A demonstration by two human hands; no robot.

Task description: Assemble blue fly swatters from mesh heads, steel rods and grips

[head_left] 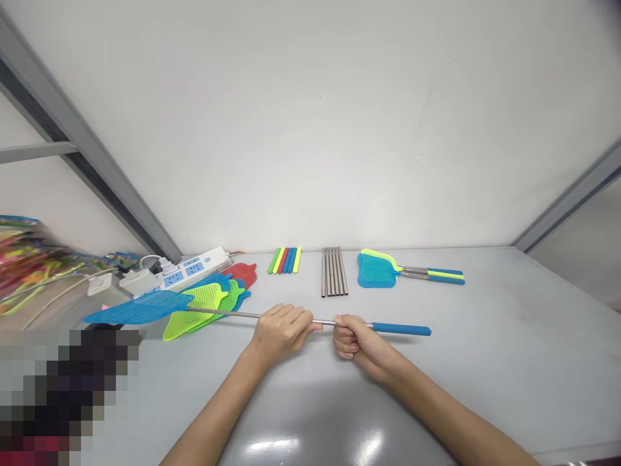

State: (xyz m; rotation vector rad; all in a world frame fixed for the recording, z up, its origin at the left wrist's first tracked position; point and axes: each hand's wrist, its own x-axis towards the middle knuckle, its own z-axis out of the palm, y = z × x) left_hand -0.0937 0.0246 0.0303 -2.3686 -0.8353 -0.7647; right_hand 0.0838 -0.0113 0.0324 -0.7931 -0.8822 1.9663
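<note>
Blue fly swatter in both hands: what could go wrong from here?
The blue head overlaps the loose swatter heads in this view; a swing could scatter them. The power strip lies just beyond, so it might get bumped. Both the left hand and right hand grip the thin shaft; uneven force might bend it.

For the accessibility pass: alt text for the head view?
A left hand and right hand grip the metal rod of a blue fly swatter over a gray table. Behind lie colored handles, metal tubes, more swatters.
</note>
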